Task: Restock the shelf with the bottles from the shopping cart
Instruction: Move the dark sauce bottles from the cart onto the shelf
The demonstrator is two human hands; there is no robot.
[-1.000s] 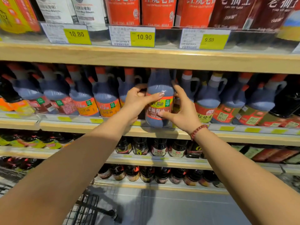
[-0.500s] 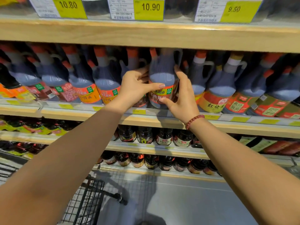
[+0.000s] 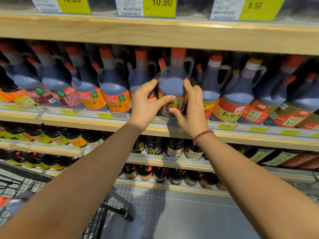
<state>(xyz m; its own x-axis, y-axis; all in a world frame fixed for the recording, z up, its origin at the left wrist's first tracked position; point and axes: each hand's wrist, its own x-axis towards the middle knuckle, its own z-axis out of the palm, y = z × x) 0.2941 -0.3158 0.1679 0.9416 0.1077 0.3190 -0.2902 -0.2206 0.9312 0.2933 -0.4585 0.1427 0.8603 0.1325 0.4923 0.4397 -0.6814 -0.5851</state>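
A large dark soy sauce bottle (image 3: pixel 170 83) with an orange cap and a side handle stands upright in the middle shelf's (image 3: pixel 103 124) front row. My left hand (image 3: pixel 146 104) grips its left side, thumb across the label. My right hand (image 3: pixel 191 109), with a red bead bracelet on the wrist, holds the right side, fingers up along the bottle and thumb on the label. The black wire shopping cart (image 3: pixel 96 219) sits at the lower left; a bottle with a red cap (image 3: pixel 10 202) lies in it, mostly out of frame.
Similar handled bottles (image 3: pixel 114 94) fill the shelf on both sides of the held one. Yellow price tags (image 3: pixel 158 6) line the wooden shelf above. Smaller dark bottles (image 3: pixel 174 149) fill two lower shelves. Grey floor tiles (image 3: pixel 189 213) lie below.
The bottle has gone further back into the shelf row and now stands among its neighbours. Both hands stay on it. The view has moved closer and tilted slightly down.
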